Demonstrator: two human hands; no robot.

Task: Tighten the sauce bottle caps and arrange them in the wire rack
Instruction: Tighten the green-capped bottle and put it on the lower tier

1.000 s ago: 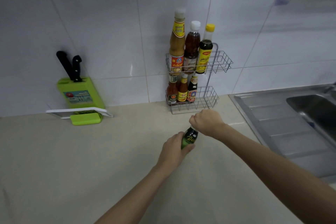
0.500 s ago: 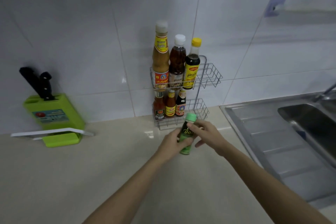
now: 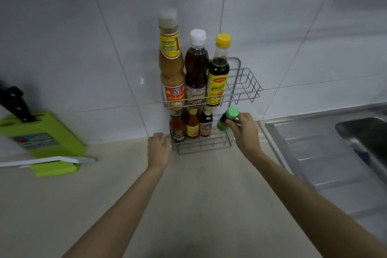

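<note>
Green cap and green-and-dark body on the small bottle (image 3: 227,120) at the right of the silver wire rack (image 3: 245,88). Upper shelf: tan sauce bottle (image 3: 171,65) with yellow-and-red labels, reddish-brown bottle (image 3: 196,69) capped white, dark bottle (image 3: 218,73) with yellow cap and yellow label. Far left, a lime-green knife block (image 3: 44,138) holding black handles (image 3: 15,103). Beige counter (image 3: 104,195), white wall tiles (image 3: 73,37), grey steel sink (image 3: 335,153).

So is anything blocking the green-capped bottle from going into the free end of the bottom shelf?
Nothing visible does. The right hand holds the green-capped dark sauce bottle at the right end of the wire rack's lower shelf, and the three small bottles there stand to its left.
</note>
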